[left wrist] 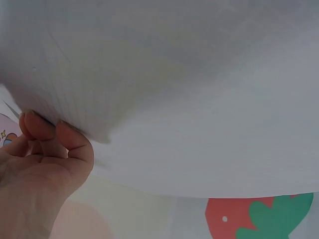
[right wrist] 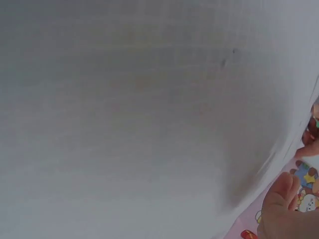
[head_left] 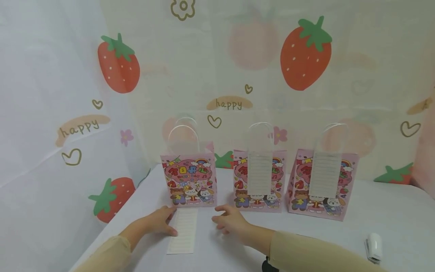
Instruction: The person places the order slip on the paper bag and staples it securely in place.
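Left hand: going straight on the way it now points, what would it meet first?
Most likely the leftmost pink, boxy, cartoon-printed bag: its lower front stands just ahead of the left hand. The head view leaves unclear what gap, if any, lies between them.

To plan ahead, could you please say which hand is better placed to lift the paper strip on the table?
Probably the left hand: its thumb overlaps the paper strip, while the right hand is apart from it.

Two lined strips [head_left: 259,173] are partly hiding two pink bags [head_left: 278,204] — the head view's bottom edge is cropping a black object [head_left: 268,266].
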`<state>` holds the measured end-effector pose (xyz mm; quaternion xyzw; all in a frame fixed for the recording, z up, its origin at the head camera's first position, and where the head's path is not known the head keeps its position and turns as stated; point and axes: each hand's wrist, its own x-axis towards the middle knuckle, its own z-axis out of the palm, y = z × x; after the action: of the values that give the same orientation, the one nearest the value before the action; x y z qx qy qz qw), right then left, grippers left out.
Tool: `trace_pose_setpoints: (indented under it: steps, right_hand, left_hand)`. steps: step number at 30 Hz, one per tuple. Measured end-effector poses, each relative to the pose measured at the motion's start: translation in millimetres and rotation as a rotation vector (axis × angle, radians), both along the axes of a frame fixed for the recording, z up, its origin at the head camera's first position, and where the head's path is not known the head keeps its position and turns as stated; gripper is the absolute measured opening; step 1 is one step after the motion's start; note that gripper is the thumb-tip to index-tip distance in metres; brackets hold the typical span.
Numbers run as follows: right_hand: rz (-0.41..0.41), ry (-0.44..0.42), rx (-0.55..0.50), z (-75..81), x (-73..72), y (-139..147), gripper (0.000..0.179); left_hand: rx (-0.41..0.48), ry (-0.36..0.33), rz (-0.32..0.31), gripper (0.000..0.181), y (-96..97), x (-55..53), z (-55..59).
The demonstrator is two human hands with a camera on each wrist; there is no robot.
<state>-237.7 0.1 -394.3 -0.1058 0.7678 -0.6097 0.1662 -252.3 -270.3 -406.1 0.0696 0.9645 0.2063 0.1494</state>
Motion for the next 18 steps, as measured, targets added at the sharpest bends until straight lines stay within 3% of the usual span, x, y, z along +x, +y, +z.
trace_pose_setpoints:
  steps: [7, 13, 18]
  right_hand:
    - [-0.006, -0.015, 0.055, -5.8, -11.5, -10.3, 0.049]
    - [0.014, -0.020, 0.081, -10.3, -16.6, -15.7, 0.052]
    - [0.030, 0.027, 0.225, -15.6, -22.4, -26.1, 0.056]
  left_hand:
    - [-0.011, 0.011, -0.006, 0.085, 3.0, 0.2, 0.0]
    - [-0.027, -0.021, 0.010, 0.087, 4.3, -1.9, 0.9]
    - [-0.034, -0.015, -0.005, 0.089, 1.0, -1.6, -0.8]
